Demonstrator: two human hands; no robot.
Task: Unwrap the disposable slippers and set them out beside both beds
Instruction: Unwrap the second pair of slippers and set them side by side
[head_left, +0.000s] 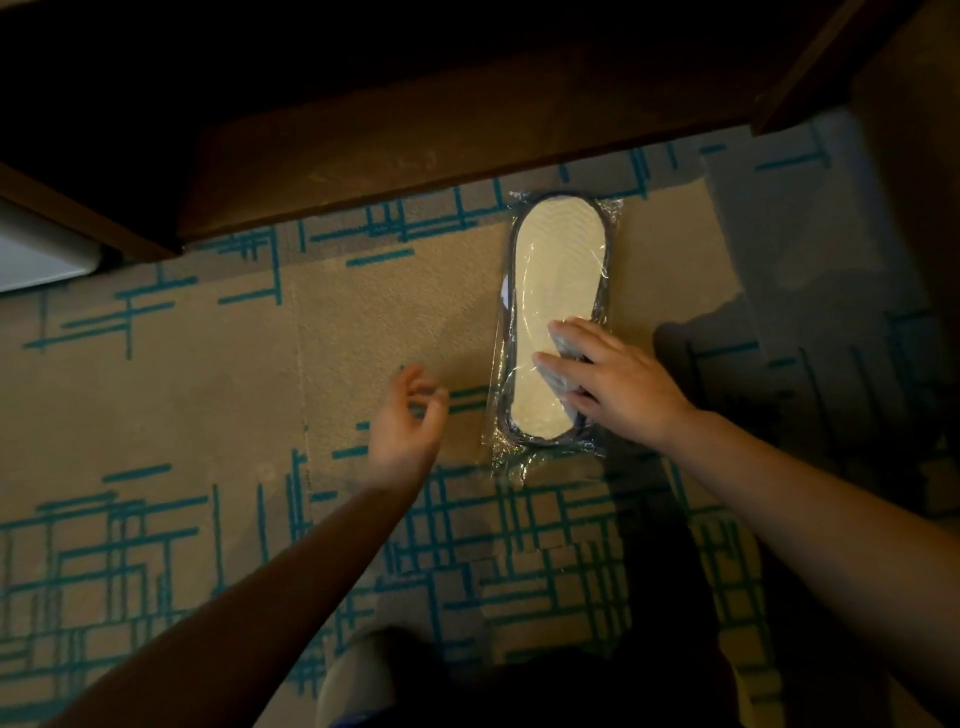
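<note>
Overall light: dim, warm.
Brightest area: carpet (363, 322) around the wrapped slippers (553, 291).
Glare: streaks on the wrap.
Shadow: deep above the slippers, under the wooden ledge (415, 156).
Blur: left hand (408, 415) smeared.
Edges: wide-angle bending.

Wrapped slippers (553, 322) lie sole-up on the carpet (363, 322). The right hand (613, 382) rests flat on them. The left hand (408, 421) hovers beside, fingers loose.

We see the slippers (550, 291) sole-up, pale with dark trim, sealed in clear wrap, flat on the carpet (363, 322).
</note>
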